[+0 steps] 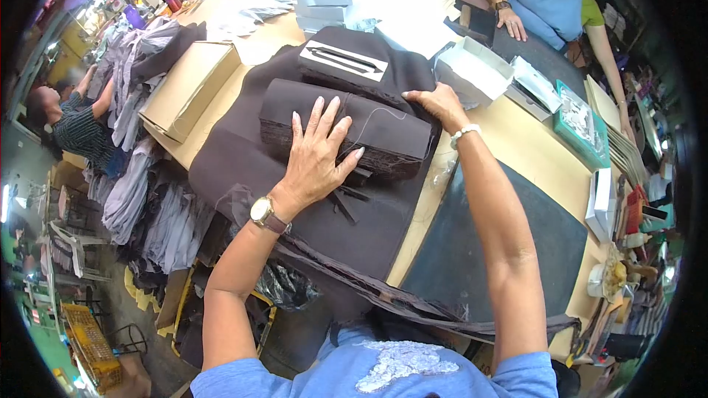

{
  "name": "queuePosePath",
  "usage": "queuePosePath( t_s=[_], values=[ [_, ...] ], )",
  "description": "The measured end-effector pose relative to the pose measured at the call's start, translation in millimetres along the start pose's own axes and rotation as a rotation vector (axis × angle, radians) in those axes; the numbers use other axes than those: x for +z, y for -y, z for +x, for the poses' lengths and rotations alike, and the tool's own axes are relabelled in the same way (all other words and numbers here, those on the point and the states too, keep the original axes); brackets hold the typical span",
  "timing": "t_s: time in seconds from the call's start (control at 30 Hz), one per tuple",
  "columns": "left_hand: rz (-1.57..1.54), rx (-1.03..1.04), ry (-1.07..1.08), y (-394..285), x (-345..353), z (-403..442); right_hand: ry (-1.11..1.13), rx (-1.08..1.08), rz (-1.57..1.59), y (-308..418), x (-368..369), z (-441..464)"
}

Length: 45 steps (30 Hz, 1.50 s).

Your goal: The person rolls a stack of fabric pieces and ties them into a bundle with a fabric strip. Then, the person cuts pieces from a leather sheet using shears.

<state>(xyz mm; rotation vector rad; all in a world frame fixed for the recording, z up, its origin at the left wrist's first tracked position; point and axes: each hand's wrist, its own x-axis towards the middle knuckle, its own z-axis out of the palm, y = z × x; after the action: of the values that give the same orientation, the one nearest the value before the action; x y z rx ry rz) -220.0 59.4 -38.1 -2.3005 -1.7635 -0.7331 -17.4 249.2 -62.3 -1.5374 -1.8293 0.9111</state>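
My left hand (318, 149) lies with spread fingers on a thick stack of dark cut fabric (391, 129), pressing its top and near side. Loose threads hang on the stack. My right hand (439, 107) is at the stack's far right, thumb and fingers at the edge of the dark cloth; what they hold, if anything, is too small to make out. Behind the stack sits another dark fabric pile with a white slotted template (344, 60) on top. Both piles rest on a large dark cloth (346, 236) spread over the table (424, 232). Dark scraps lie near my left hand.
A cardboard box (190, 92) stands at the left beside heaped grey garments (144, 199). White open boxes (474, 70) and a green tray (579, 121) are at the right, beyond a dark mat (494, 243). Co-workers are at the left, top and upper right.
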Motion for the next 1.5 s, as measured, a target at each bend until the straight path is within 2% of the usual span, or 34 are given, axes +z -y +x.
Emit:
queuePosePath(
  t_s=[0.1, 0.13, 0.2, 0.23, 0.33, 0.47, 0.5, 0.6, 0.63, 0.73, 0.77, 0.8, 0.87, 0.9, 0.93, 0.97, 1.0, 1.1, 1.13, 1.2, 1.3, 1.43, 1.5],
  values=[
    [0.160, -0.004, -0.117, -18, -12, -1, -0.167, 0.166, -0.334, 12, 2, -14],
    [0.157, -0.016, -0.176, -24, -14, -1, -0.049, 0.204, -0.125, 0, 3, -4],
    [0.106, -0.125, -0.126, -35, -7, -4, 0.196, 0.275, 0.282, -37, 5, 24],
    [0.089, -0.161, -0.153, -41, -6, -2, 0.250, 0.387, 0.495, 0, -10, -5],
    [0.084, -0.249, -0.247, -54, 3, -3, 0.274, 0.461, 0.433, -1, -4, 4],
    [0.106, -0.275, -0.292, -62, 9, -6, 0.318, 0.335, 0.446, 9, -9, -2],
    [0.083, -0.287, -0.288, -64, 6, -7, 0.437, 0.384, 0.656, 11, -13, -6],
    [-0.032, -0.327, -0.292, -64, 0, -7, 0.362, 0.219, 0.807, 21, -15, -27],
    [-0.054, -0.333, -0.319, -63, -2, -9, 0.266, 0.164, 0.789, 39, -21, -48],
    [-0.254, -0.536, -0.234, -70, -21, -11, 0.080, -0.016, 0.648, 50, -16, -64],
    [-0.260, -0.520, -0.286, -65, -18, -16, 0.121, -0.001, 0.386, 62, -24, -73],
    [-0.307, -0.533, -0.286, -64, -22, -21, 0.273, -0.347, 0.556, 67, -20, -82],
    [-0.423, -0.550, -0.296, -53, -27, -39, 0.176, -0.571, 0.144, 103, -34, -121],
    [-0.533, -0.624, -0.250, -53, -33, -47, 0.190, -0.640, 0.106, 103, -30, -126],
    [-0.710, -0.613, -0.328, -49, -26, -61, 0.204, -0.711, 0.067, 103, -26, -131],
    [-0.990, -0.782, -0.393, -56, -25, -69, 0.170, -0.889, 0.030, 106, -24, -140],
    [-1.270, -0.949, -0.463, -69, -39, -68, 0.223, -0.826, -0.050, 109, -24, -154],
    [-2.006, -0.845, -0.582, -60, -63, -84, 0.213, -1.071, -0.133, 105, -12, -180],
    [-2.092, -0.863, -0.588, -59, -75, -90, 0.213, -1.120, -0.185, 101, -9, -188],
    [-2.179, -0.911, -0.667, -51, -79, -102, 0.253, -1.199, -0.307, 95, -3, -200],
    [-1.851, -0.890, -0.813, -59, -80, -112, 0.283, -1.323, -0.434, 92, 4, -217],
    [-1.917, -0.770, -0.764, -63, -73, -132, 0.292, -1.435, -0.541, 94, 12, -240],
    [-1.896, -1.007, -0.757, -70, -74, -121, 0.288, -1.476, -0.611, 95, 15, -248]
  ],
)
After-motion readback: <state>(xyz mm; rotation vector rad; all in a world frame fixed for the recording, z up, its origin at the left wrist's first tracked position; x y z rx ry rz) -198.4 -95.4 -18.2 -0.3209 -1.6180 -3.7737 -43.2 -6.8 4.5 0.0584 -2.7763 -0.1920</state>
